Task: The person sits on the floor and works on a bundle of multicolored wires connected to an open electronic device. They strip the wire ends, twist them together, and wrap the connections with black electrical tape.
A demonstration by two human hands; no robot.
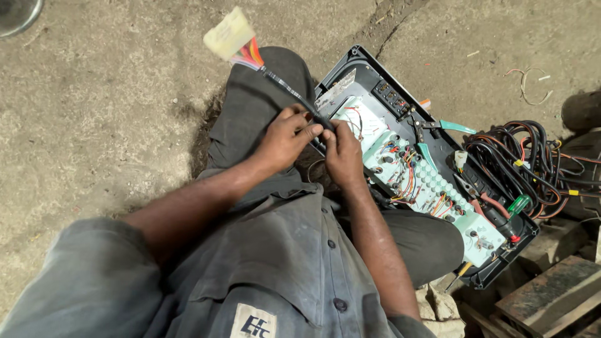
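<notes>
My left hand (285, 136) and my right hand (342, 153) meet over my knee, both pinching a black-wrapped wire harness (293, 92). The harness runs up and left to a cream plastic connector (229, 34) with coloured wires fanning out behind it. Just right of my hands lies a black plastic housing (365, 65) holding a pale green circuit board (418, 181) with many small coloured wires. I sit on the ground in grey work clothes.
Teal-handled pliers (446, 126) and a green-handled screwdriver (514, 208) rest on the housing. A tangle of black and orange cables (523, 159) lies to the right. Wooden blocks (551, 294) sit at lower right, a metal bowl rim (17, 14) at top left, and loose wire scraps (529, 84) on the concrete.
</notes>
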